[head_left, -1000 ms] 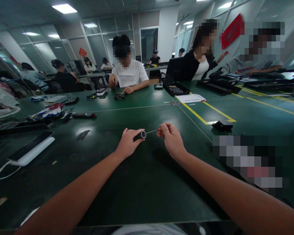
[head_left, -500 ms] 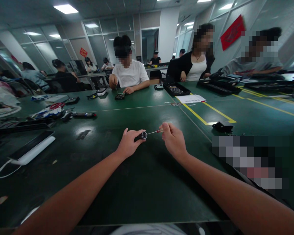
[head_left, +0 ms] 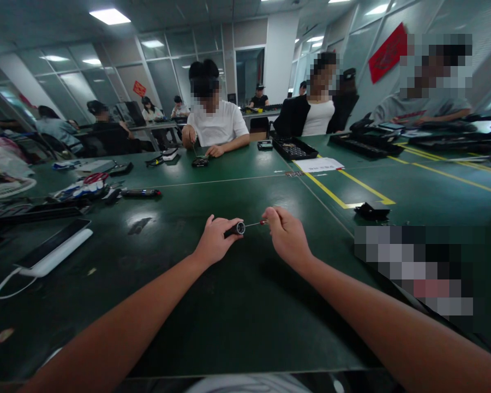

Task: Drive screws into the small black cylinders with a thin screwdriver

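My left hand [head_left: 216, 239] is closed around a short black cylinder [head_left: 240, 228], which looks like a small flashlight, its round silver-rimmed end facing right and toward me. In my right hand [head_left: 287, 233] is a screwdriver [head_left: 263, 222] with a thin metal shaft and a red part at the handle's front. The shaft points left, and its tip reaches the rim of the cylinder's round end; whether it is inside cannot be made out. My fingers hide most of the screwdriver's handle and the rear of the cylinder.
A black phone [head_left: 55, 240] lies by a white strapped case at left. Tools and a black pen-shaped tool [head_left: 141, 192] are beyond. A small black part [head_left: 371, 212] sits at right, near yellow tape. Across the green table [head_left: 245, 322], a person in white [head_left: 216, 123] handles a device.
My right hand has turned slightly around the screwdriver, with the fingers curling further over its handle. My left hand and the cylinder stay in place. A person at back right has leaned to the left.
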`<state>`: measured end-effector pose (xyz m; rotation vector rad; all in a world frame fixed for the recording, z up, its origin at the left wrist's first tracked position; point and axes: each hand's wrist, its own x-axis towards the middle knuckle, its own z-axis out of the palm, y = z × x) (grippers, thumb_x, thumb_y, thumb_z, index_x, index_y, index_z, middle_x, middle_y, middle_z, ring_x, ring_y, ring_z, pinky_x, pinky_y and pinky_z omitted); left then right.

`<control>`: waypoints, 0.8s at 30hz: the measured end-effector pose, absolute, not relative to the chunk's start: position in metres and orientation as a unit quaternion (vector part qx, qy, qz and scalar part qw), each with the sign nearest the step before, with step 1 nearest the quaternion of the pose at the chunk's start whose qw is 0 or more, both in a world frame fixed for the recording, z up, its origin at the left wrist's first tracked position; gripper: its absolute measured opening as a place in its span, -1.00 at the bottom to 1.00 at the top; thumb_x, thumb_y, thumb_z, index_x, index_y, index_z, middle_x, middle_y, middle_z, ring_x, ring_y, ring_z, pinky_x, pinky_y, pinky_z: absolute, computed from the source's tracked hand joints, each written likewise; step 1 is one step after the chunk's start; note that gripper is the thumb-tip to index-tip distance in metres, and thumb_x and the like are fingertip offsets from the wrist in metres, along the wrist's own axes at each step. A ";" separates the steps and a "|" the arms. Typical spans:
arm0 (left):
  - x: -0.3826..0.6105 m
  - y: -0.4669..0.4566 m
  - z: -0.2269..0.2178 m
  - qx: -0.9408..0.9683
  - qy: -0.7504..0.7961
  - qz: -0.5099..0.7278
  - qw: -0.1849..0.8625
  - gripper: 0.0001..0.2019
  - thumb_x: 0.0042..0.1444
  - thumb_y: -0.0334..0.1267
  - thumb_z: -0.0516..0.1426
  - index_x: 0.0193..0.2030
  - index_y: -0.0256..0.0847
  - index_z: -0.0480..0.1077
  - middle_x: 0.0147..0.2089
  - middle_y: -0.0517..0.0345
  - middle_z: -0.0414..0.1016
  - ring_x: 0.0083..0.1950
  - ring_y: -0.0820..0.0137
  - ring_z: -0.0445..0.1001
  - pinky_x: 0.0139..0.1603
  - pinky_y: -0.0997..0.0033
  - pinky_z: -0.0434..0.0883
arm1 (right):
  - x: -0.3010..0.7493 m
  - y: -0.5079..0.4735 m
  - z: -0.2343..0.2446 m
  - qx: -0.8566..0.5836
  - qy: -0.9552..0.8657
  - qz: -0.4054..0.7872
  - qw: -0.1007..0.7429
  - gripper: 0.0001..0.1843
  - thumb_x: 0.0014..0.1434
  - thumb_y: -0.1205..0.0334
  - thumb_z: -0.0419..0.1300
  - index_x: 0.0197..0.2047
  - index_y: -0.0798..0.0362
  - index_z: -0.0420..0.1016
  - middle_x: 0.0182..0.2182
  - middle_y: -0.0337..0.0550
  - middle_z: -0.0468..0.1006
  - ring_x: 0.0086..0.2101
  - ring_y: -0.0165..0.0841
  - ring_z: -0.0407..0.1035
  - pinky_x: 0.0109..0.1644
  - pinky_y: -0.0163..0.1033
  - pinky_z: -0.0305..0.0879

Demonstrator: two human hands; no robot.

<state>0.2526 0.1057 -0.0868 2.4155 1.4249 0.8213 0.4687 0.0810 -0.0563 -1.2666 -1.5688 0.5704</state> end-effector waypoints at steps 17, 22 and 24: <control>0.255 0.103 -0.083 0.806 0.501 0.291 0.122 -0.65 0.27 -0.22 0.21 0.19 0.03 0.43 0.08 0.14 0.56 0.15 0.19 0.45 0.46 -0.31 -0.05 | 0.468 0.085 -0.064 -0.480 -0.601 0.312 0.558 -0.77 0.29 0.04 0.11 -0.08 -0.02 0.35 -0.33 -0.19 0.54 -0.35 -0.31 0.41 -0.20 -0.15 0.32; 0.254 0.103 -0.078 0.819 0.482 0.298 0.092 -0.64 0.28 -0.22 0.21 0.20 0.04 0.43 0.13 0.15 0.55 0.19 0.22 0.44 0.48 -0.27 -0.08 | 0.470 0.101 -0.071 -0.450 -0.456 0.468 0.609 -0.65 0.20 -0.12 0.21 -0.32 0.01 0.43 -0.45 -0.19 0.48 -0.45 -0.35 0.36 -0.28 -0.15 0.40; 0.252 0.104 -0.077 0.819 0.482 0.304 0.076 -0.64 0.29 -0.21 0.20 0.22 0.05 0.42 0.15 0.14 0.54 0.21 0.22 0.42 0.48 -0.27 -0.09 | 0.473 0.107 -0.074 -0.462 -0.391 0.517 0.605 -0.62 0.20 -0.14 0.21 -0.41 0.00 0.39 -0.54 -0.24 0.39 -0.55 -0.40 0.27 -0.36 -0.16 0.41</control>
